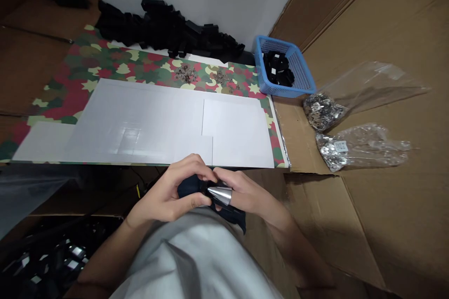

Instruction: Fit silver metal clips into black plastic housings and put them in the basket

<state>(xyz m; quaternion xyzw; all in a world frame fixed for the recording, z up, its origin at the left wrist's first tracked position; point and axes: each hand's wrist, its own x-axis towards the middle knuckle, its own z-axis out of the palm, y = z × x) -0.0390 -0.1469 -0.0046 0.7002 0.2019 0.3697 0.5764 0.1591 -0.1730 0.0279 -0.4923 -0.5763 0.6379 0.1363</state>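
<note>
Both hands meet at the table's near edge, above my lap. My left hand [185,189] is closed, thumb and fingers pinching a small black piece [204,186] whose shape is mostly hidden. In my right hand [243,189] is a tool with a silver cone-shaped tip [220,194], pointing left toward the black piece. The rest of that tool is covered by the fingers, so its kind does not show. Whether the tip touches the piece I cannot tell.
White sheets [147,112] cover much of the camouflage-patterned tabletop [63,85]. Beyond them lie small metal parts [186,74] and a row of black pieces [164,28]. A blue basket [301,77] holds black parts. Clear bags [329,149] of metal pieces sit on cardboard at right.
</note>
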